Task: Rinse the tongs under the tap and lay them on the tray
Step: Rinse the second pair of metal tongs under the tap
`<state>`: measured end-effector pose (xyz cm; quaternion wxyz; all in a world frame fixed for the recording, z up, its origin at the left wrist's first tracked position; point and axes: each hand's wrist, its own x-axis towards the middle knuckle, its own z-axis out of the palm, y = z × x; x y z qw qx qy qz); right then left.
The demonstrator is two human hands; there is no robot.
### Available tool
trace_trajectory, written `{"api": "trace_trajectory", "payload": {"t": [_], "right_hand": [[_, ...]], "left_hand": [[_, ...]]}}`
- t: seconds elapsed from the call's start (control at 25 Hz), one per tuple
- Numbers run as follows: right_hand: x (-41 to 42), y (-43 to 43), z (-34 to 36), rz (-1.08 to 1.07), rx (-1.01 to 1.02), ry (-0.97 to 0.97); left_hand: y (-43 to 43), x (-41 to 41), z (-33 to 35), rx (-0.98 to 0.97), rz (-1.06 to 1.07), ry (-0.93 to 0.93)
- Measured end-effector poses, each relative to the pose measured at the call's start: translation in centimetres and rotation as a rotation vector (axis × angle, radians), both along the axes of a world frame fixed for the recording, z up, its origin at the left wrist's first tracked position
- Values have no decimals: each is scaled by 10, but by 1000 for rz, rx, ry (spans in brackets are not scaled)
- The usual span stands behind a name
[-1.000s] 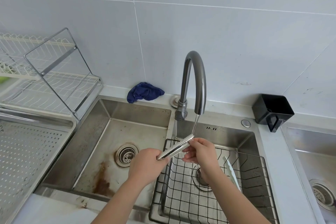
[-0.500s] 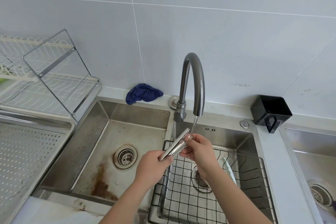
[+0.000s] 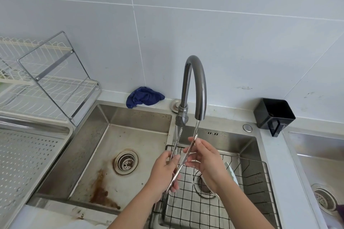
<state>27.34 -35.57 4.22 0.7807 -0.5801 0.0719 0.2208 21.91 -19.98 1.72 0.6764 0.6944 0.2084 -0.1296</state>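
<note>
The metal tongs [image 3: 179,133] are held over the right basin, their 2 arms spread in a V with the tips up under the spout of the grey tap [image 3: 195,80]. A thin stream of water runs onto the right arm. The left hand [image 3: 163,174] grips the lower hinge end with curled fingers. The right hand [image 3: 206,160] pinches the right arm between thumb and fingers. Below them a black wire basket [image 3: 251,173] sits in the basin. The perforated steel tray [image 3: 28,163] lies well apart at the far left, beside the stained left basin [image 3: 111,145]. A blue cloth [image 3: 144,96] and a black container [image 3: 273,113] rest on the worktop [image 3: 275,154] by the wall.
</note>
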Motion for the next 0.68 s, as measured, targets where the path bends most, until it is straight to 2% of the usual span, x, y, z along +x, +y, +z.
{"api": "trace_trajectory", "payload": {"t": [0.08, 0.16, 0.36, 0.52, 0.68], "right_hand": [[-1, -1, 1, 3, -126, -58], [-2, 0, 0, -8, -187, -79], [1, -1, 5, -56, -47, 10], [7, -6, 11, -61, -74, -61], [10, -1, 14, -97, -169, -172]], "left_hand": [[-10, 4, -1, -35, 0, 1], [-19, 8, 1, -114, -11, 83], [-30, 19, 5, -261, -93, 192], [-30, 30, 3, -276, -203, 214], [-40, 44, 6, -340, -62, 164]]}}
